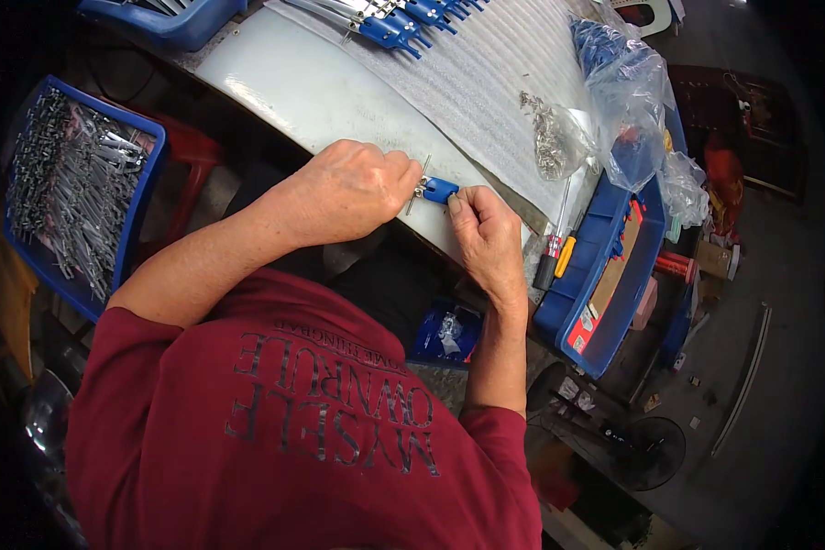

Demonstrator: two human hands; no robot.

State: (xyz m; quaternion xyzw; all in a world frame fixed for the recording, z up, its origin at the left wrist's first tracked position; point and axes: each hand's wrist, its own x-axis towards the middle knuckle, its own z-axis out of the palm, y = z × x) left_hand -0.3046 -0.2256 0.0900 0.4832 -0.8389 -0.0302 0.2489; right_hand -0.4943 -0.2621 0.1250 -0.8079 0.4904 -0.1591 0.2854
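Your left hand (353, 188) and right hand (484, 229) met at the white surface's (293, 92) near edge; both sets of fingers gripped one small blue plastic-and-metal fitting (435, 190).

Blue clip (440, 190), blue bin (605, 275), dark red shirt (293, 422), white table (312, 87).

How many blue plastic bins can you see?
3: one blue plastic bin of metal rods at left, one top left, one with tools at right. Others may be hidden.
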